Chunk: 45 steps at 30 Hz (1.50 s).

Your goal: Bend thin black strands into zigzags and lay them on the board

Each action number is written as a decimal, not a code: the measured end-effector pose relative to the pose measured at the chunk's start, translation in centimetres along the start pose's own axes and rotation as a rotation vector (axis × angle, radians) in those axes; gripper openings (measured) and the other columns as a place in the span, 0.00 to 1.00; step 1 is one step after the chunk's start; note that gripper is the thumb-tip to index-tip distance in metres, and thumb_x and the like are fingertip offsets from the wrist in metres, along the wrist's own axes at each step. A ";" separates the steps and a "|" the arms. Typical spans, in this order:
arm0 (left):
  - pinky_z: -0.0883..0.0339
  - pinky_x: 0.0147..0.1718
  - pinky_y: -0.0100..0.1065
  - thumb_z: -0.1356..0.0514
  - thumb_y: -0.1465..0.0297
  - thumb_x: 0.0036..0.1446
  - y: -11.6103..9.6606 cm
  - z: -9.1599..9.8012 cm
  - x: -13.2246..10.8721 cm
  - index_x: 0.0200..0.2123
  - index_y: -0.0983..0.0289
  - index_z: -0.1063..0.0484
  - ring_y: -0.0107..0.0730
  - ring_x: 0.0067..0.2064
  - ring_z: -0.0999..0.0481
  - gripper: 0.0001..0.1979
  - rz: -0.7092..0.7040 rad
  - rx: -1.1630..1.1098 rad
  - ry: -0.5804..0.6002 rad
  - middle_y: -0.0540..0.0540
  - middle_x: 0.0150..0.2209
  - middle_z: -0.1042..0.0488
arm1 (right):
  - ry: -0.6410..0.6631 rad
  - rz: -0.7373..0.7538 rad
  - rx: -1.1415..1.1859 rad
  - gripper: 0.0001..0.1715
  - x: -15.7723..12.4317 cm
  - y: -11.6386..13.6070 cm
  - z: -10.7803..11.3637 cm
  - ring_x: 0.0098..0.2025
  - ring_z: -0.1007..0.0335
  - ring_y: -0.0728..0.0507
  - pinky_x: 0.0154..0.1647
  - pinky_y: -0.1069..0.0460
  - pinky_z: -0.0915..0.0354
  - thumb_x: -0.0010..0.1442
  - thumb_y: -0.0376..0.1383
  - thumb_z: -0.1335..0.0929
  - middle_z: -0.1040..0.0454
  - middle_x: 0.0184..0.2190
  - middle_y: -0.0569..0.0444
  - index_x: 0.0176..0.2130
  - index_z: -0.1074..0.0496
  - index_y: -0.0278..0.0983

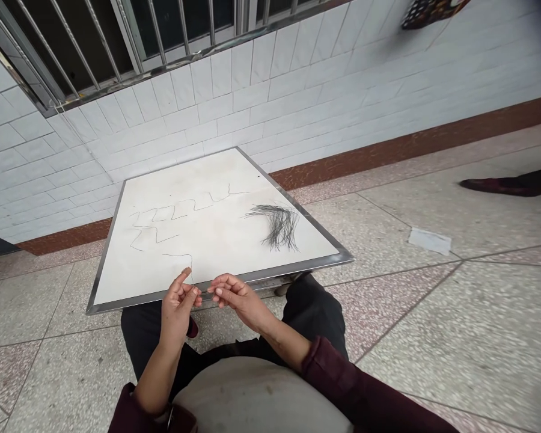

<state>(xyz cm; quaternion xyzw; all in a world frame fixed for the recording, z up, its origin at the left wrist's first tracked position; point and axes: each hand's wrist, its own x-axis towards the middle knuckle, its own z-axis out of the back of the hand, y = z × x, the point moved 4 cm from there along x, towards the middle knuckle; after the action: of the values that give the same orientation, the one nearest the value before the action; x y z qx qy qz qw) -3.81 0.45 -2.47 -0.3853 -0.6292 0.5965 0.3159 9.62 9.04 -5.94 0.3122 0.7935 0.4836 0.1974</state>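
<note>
A thin dark wire (191,262) runs up from the fingers of my left hand (179,300) and bends sharply to the left over the near edge of the table. My left thumb and fingertips are pinched on it. Just to the right, my right hand (234,296) has its thumb and index finger closed at the wire's lower end, close to the left fingertips. Several bent, zigzag wires (174,210) lie across the white tabletop (216,240). A loose bundle of gently curved dark wires (279,225) rests toward the right side.
The table has a grey metal rim (297,264) and stands against a white tiled wall (234,114) below a barred window (162,30). On the speckled floor lies a white piece of paper (429,240). Another person's dark shoe (500,186) shows at the right.
</note>
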 end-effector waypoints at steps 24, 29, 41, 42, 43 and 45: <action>0.32 0.34 0.32 0.38 0.63 0.56 0.9 -1.1 -0.3 0.61 0.63 0.39 0.27 0.30 0.29 0.31 0.024 0.106 0.113 0.48 0.28 0.30 | 0.180 0.351 -0.966 0.12 -0.3 4.0 0.7 0.39 0.29 0.46 0.39 0.52 0.33 0.65 0.40 0.35 0.26 0.38 0.49 0.45 0.26 0.39; 0.31 0.35 0.33 0.38 0.63 0.55 1.5 -1.8 -0.6 0.62 0.63 0.40 0.28 0.29 0.29 0.32 0.017 0.143 0.116 0.47 0.27 0.30 | -0.044 0.177 -0.967 0.12 0.8 3.8 -0.2 0.33 0.27 0.46 0.35 0.52 0.35 0.63 0.40 0.35 0.23 0.33 0.54 0.47 0.31 0.40; 0.32 0.48 0.42 0.41 0.62 0.60 0.8 0.7 0.5 0.63 0.60 0.44 0.40 0.52 0.28 0.30 -0.202 0.347 -0.061 0.61 0.51 0.29 | -0.048 0.048 -0.704 0.07 1.5 2.5 -0.8 0.25 0.30 0.48 0.23 0.55 0.33 0.60 0.40 0.36 0.30 0.24 0.59 0.34 0.34 0.39; 0.34 0.51 0.43 0.42 0.62 0.61 0.0 1.2 0.7 0.64 0.59 0.44 0.41 0.56 0.31 0.29 -0.287 0.424 -0.117 0.61 0.55 0.31 | -0.026 0.035 -0.701 0.07 1.5 2.3 -0.9 0.25 0.30 0.48 0.23 0.55 0.33 0.60 0.40 0.36 0.31 0.24 0.59 0.34 0.34 0.39; 0.36 0.54 0.45 0.44 0.63 0.63 -0.7 1.5 0.8 0.63 0.57 0.43 0.41 0.58 0.34 0.27 -0.370 0.509 -0.139 0.61 0.58 0.34 | 0.002 0.026 -0.698 0.07 1.4 2.1 -1.1 0.25 0.30 0.49 0.23 0.55 0.33 0.60 0.40 0.36 0.32 0.23 0.59 0.34 0.33 0.39; 0.39 0.57 0.47 0.47 0.66 0.65 -1.7 1.7 0.9 0.61 0.56 0.39 0.41 0.60 0.36 0.22 -0.499 0.663 -0.106 0.59 0.59 0.33 | 0.052 0.016 -0.679 0.08 1.3 1.9 -1.5 0.25 0.31 0.49 0.23 0.55 0.32 0.60 0.41 0.36 0.33 0.23 0.59 0.35 0.33 0.39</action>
<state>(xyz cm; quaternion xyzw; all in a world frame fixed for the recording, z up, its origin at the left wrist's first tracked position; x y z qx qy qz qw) -5.89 0.37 -1.02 -0.0673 -0.4927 0.6908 0.5248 8.33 9.61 -3.60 0.2227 0.5895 0.7294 0.2661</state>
